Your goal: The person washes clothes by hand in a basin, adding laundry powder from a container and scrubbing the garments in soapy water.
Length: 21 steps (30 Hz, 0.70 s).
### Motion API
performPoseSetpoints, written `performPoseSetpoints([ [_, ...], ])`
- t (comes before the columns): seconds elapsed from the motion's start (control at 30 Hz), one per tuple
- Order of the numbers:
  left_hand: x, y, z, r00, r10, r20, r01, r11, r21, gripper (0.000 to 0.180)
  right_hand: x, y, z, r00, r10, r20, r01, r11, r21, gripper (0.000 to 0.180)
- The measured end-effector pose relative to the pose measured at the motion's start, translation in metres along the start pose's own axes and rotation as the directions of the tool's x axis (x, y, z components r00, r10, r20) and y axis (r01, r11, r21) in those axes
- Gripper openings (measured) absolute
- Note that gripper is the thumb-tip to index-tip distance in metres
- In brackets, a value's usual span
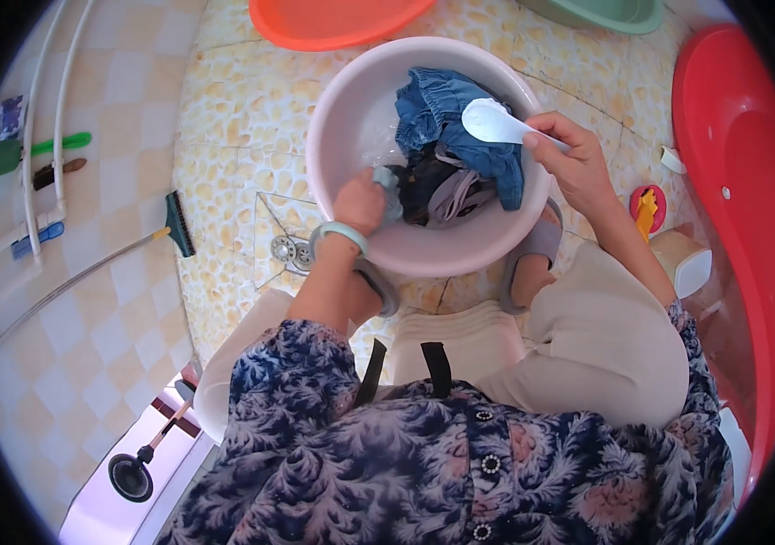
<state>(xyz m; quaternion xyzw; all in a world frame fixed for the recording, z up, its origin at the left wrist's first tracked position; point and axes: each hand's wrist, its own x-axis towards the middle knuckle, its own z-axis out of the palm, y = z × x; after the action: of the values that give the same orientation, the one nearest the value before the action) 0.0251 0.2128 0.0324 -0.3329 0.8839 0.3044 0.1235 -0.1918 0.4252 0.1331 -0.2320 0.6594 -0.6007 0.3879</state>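
A pale pink basin (351, 109) stands between my feet with some water and clothes in it. My right hand (576, 162) grips a white spoon (489, 122) by its handle over the basin's right side. White powder lies in the spoon's bowl. Under the spoon is a blue denim garment (437, 102). Dark and greyish-purple clothes (447, 191) are bunched below it. On the left, my left hand (360, 202) is closed on a light blue-grey cloth (390, 193) inside the basin. A pale green bangle circles that wrist.
An orange basin (342, 20) and a green basin (601, 13) stand beyond. To the right is a long red tub (733, 163), with a pink container (647, 211) and a yellow item beside it. A floor drain (292, 252) and a brush head (180, 224) lie left.
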Motion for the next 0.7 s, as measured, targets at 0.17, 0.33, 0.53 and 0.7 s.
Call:
performPoseSetpoints([
  [0.17, -0.046, 0.042, 0.025, 0.96, 0.126, 0.251, -0.158, 0.981, 0.112, 0.019, -0.008, 0.002, -0.005, 0.991, -0.058, 0.117, 0.085, 0.969, -0.231, 0.013],
  [0.33, -0.061, 0.077, 0.056, 0.86, 0.339, 0.38, -0.414, 0.901, 0.132, 0.02, -0.006, 0.004, 0.002, 0.993, -0.079, 0.083, 0.091, 0.983, -0.162, 0.013],
  [0.53, -0.037, 0.065, 0.082, 0.826, 0.142, 0.546, -0.212, 0.975, 0.065, 0.042, -0.008, -0.02, 0.012, 0.992, -0.089, 0.084, 0.093, 0.995, -0.042, 0.014],
  [0.7, -0.041, 0.066, 0.073, 0.828, 0.252, 0.5, -0.229, 0.967, -0.108, 0.053, 0.011, -0.019, -0.004, 0.995, -0.093, 0.039, 0.094, 0.995, -0.024, 0.016],
])
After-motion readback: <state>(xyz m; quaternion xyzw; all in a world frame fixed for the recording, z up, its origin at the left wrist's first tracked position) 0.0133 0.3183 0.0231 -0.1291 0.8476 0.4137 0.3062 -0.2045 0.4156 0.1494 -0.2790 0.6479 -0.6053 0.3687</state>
